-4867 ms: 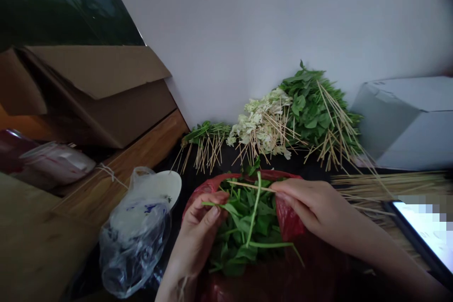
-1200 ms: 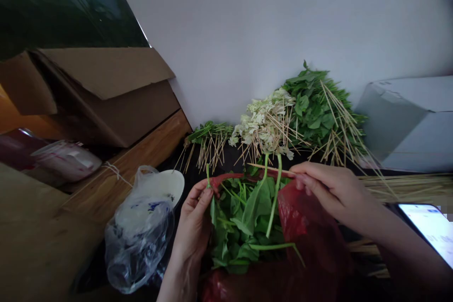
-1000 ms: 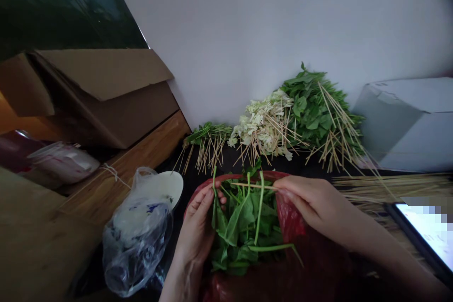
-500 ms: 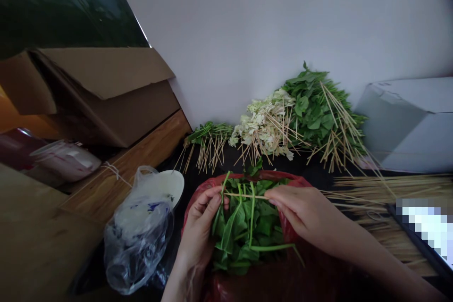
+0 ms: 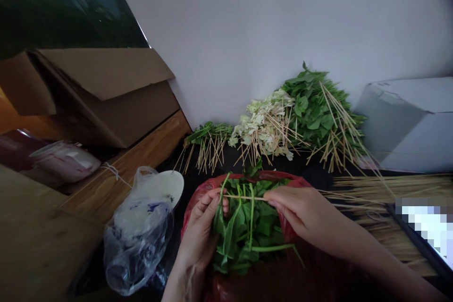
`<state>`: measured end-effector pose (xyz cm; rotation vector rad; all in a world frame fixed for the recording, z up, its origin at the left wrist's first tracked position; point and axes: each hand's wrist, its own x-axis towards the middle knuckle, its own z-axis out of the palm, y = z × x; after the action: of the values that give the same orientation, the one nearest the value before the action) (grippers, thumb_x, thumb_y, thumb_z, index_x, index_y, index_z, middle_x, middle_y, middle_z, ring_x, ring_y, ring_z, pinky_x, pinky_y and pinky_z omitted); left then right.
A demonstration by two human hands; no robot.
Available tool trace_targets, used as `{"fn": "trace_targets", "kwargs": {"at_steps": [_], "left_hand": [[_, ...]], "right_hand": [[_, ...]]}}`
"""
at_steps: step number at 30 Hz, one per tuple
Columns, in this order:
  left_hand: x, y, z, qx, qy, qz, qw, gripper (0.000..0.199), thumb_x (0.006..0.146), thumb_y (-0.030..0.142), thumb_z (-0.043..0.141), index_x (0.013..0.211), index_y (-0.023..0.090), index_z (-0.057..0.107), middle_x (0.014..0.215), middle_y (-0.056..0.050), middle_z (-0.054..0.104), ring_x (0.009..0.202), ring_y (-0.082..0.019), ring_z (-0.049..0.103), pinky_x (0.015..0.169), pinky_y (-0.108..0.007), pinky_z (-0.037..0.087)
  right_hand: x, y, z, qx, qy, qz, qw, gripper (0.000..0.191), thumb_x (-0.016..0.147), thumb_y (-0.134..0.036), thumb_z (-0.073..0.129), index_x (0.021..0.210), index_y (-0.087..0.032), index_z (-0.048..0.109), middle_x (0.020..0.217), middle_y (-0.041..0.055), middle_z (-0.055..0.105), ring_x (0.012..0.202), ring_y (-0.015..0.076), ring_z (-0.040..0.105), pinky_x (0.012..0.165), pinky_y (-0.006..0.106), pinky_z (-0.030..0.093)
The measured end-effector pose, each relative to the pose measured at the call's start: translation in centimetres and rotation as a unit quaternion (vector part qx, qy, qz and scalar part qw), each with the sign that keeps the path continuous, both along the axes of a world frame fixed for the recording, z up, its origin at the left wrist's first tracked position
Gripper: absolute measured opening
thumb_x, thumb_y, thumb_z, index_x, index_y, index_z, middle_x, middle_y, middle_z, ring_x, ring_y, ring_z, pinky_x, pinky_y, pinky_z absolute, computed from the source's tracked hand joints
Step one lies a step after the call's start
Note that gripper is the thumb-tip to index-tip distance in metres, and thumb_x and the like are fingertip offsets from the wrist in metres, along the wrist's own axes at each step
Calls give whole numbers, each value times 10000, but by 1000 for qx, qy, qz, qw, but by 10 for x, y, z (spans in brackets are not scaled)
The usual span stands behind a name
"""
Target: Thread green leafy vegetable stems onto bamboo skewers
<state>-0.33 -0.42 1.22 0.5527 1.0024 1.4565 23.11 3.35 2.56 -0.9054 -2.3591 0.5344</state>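
Note:
A thin wooden skewer (image 5: 244, 197) lies level over a red plastic bag (image 5: 208, 183) full of leafy greens (image 5: 264, 224). My right hand (image 5: 297, 205) pinches the skewer from the right. Several green stems hang across its length. At the left end, my left hand (image 5: 205, 217) closes its thumb and fingers on a leafy green stem (image 5: 224, 184) beside the skewer tip. The tip itself is hidden by the stem and fingers. One loose stem (image 5: 272, 247) stretches right across the leaves below.
Behind the bag lie skewered greens (image 5: 314, 108), pale leaf skewers (image 5: 264, 120) and a smaller green bunch (image 5: 212, 132). Bare skewers (image 5: 399, 184) and a phone (image 5: 421, 231) are right. A clear plastic bag (image 5: 138, 236), white bowl (image 5: 173, 186) and cardboard box (image 5: 116, 99) are left.
The stem in my left hand has shifted very slightly left along with the fingers. My right hand and the skewer stay almost where they were.

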Motion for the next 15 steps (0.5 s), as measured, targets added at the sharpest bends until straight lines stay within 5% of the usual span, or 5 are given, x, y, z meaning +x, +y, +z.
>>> {"fn": "trace_targets", "kwargs": {"at_steps": [7, 15], "left_hand": [[1, 0, -3, 11, -14, -10, 1000, 375, 680, 255, 925, 1005, 151, 770, 688, 20, 672, 583, -48, 591, 590, -118, 498], [-10, 1, 9, 36, 57, 74, 995, 489, 622, 283, 947, 1071, 211, 769, 920, -24, 774, 765, -124, 704, 725, -202, 570]], "right_hand": [[-1, 2, 1, 6, -1, 4, 1000, 320, 1005, -178, 395, 911, -205, 699, 981, 68, 760, 870, 195, 708, 797, 339, 541], [7, 5, 2, 49, 27, -4, 998, 350, 990, -153, 368, 970, -195, 715, 1013, 85, 770, 879, 202, 729, 760, 327, 558]]}}
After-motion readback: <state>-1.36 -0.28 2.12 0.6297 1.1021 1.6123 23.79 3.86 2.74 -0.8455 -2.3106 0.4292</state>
